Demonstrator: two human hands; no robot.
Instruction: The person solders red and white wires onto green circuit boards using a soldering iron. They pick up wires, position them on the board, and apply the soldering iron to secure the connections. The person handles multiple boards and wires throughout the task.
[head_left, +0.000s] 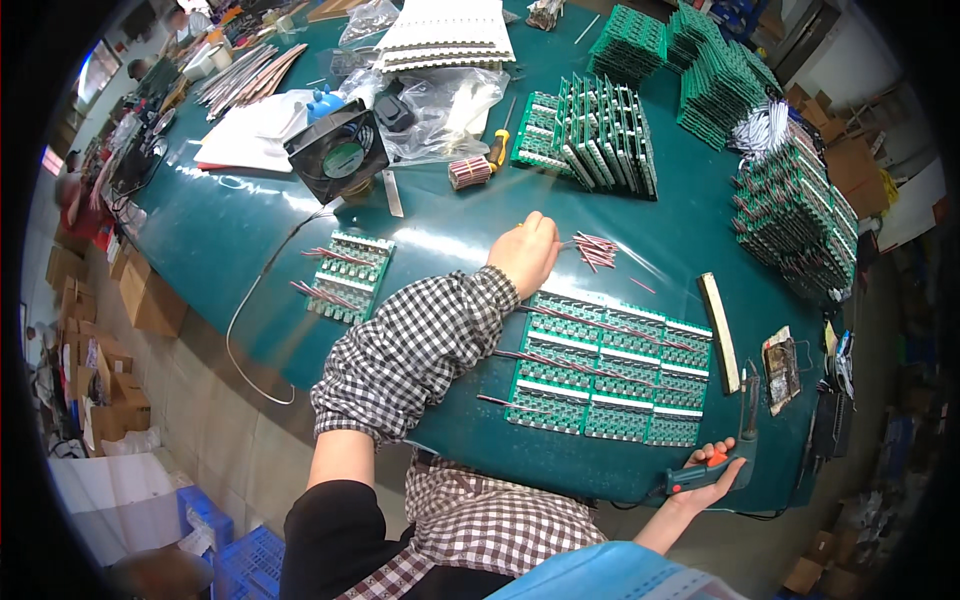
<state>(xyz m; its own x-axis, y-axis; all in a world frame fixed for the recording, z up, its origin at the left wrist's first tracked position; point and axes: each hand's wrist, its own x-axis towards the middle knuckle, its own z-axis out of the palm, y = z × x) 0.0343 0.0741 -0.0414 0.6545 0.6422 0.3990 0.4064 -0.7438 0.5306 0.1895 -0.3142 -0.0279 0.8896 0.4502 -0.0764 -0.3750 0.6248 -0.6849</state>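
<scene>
My left hand (527,252), its arm in a black-and-white checked sleeve, is closed above the far edge of a panel of green circuit boards (625,385). A thin grey tip pokes out from its fingers toward a small pile of red, black and white wires (597,251); the rest of what it holds is hidden. Wires lie in rows across the panel. At the lower right my right hand (715,480) grips a dark green soldering gun (695,477) with an orange-red trigger, its thin metal tip pointing up and away from the boards.
Left of my arm lies a smaller wired board panel (350,275). A black fan (338,155), a screwdriver (498,148) and a wire bundle (469,172) sit farther back. Upright boards (605,135) and wired board stacks (795,215) stand right. A pale strip (718,333) lies beside the panel.
</scene>
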